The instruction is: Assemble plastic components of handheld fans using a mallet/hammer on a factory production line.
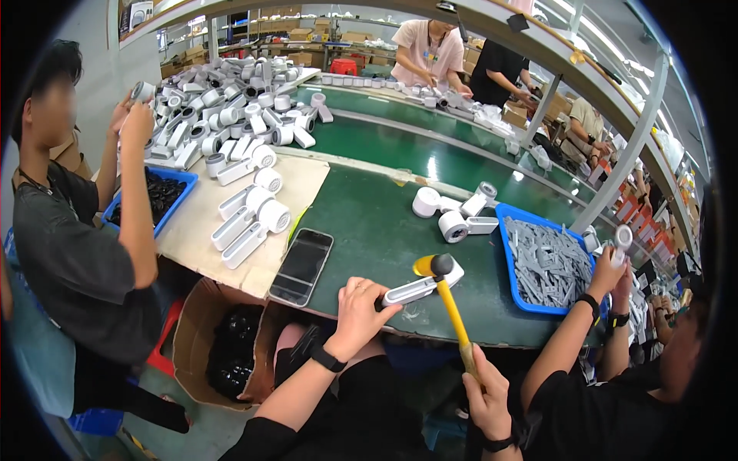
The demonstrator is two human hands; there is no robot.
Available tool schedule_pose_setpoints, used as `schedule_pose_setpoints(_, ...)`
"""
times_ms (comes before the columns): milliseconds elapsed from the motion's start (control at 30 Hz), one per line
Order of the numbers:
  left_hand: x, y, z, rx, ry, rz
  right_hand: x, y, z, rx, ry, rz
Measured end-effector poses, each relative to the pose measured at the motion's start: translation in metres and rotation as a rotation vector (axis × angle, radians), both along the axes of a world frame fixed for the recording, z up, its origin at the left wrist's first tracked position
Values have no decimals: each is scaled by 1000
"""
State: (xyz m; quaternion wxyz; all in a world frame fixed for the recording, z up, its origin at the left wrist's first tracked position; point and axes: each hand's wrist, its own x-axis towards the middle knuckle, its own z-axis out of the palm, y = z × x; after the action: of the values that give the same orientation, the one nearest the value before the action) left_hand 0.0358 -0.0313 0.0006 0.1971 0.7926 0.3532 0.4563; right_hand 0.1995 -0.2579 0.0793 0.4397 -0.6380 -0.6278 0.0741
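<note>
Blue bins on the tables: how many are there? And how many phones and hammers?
Blue bins: 2, one of black parts and one of grey strips
Phones: 1
Hammers: 1, held by the right hand
Total: 4

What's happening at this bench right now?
The person's left hand pins a white handheld device flat on the green work table. The right hand grips a yellow-handled mallet whose head rests over the device's round end. A dark phone lies to the left of it. A blue tray of grey parts sits to the right, where a co-worker holds up another white device. Across the table, a large pile of white devices lies beside another worker.
</note>
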Motion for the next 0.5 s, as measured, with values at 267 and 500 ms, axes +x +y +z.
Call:
schedule_pose_setpoints(267, 3, 5, 0, -61, 19, -8, -3, 8, 5, -83, -52, 46)
schedule_pose_setpoints(500, 1, 5, -1, -52, 42, 15, -10, 7, 19, -231, -85, 23)
